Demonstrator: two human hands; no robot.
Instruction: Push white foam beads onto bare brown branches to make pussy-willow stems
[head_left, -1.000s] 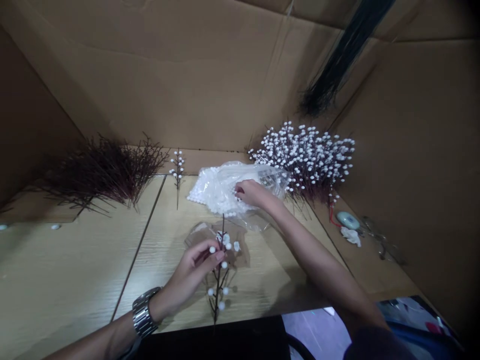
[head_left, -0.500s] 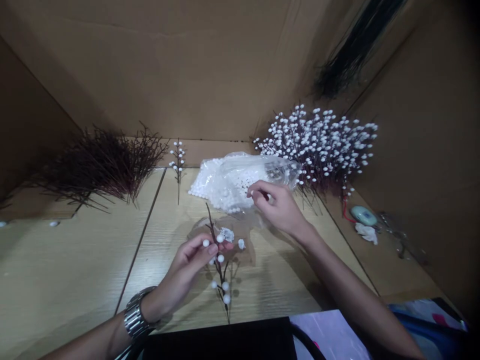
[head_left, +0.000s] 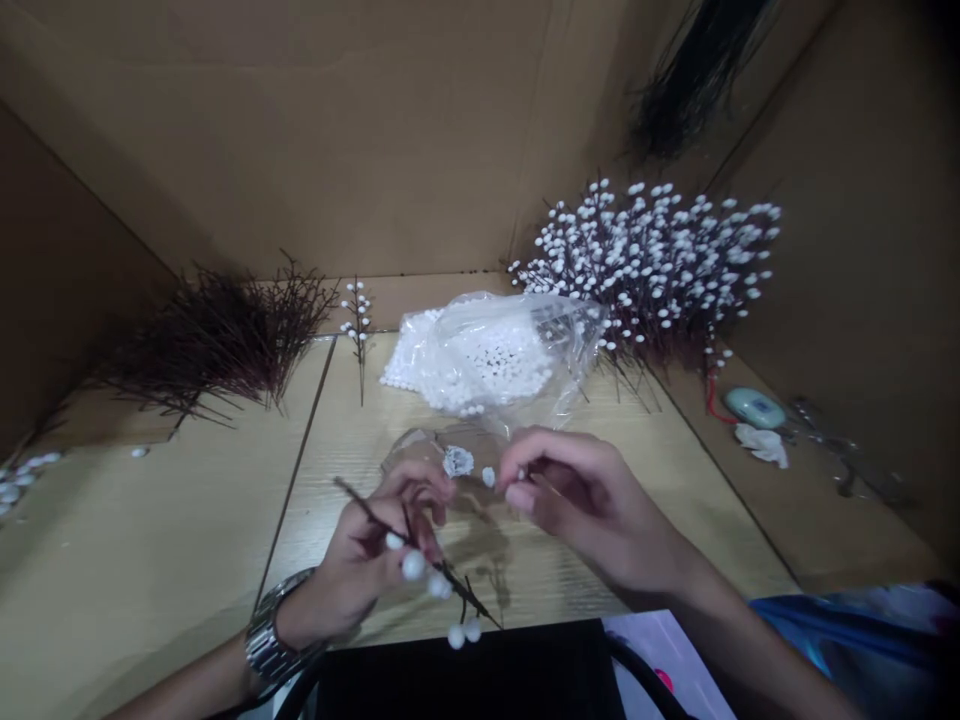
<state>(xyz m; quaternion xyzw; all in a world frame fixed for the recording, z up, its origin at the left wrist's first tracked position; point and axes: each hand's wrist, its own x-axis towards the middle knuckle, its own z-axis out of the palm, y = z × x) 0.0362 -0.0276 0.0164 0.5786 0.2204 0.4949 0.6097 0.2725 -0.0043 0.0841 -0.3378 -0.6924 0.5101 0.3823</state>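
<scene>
My left hand [head_left: 382, 540] is closed on a dark brown artificial twig [head_left: 375, 515], which slants down to the right over the table. Several round white berries sit along its lower part. To the right, my right hand [head_left: 577, 500] pinches a small white berry [head_left: 523, 473], largely covered by the fingers. Its fingertips are beside a small white dab [head_left: 488, 477]; a larger white lump [head_left: 457, 461] lies near my left fingertips. Both sit on a clear plastic sheet [head_left: 409, 448]. Beyond my hands an open plastic bag [head_left: 502, 350] holds many white berries.
Bare brown twigs [head_left: 232, 340] are heaped at the left. One berried twig [head_left: 361, 325] lies apart, and a large berried bunch [head_left: 652, 265] stands back right. A green oval object [head_left: 754, 408] and crumpled white paper [head_left: 763, 443] lie at the right. Cardboard walls [head_left: 360, 140] enclose the table.
My right hand has come from the bag toward me, down beside the white dabs. My left hand has tilted the twig from near upright to a slant and moved slightly closer.
</scene>
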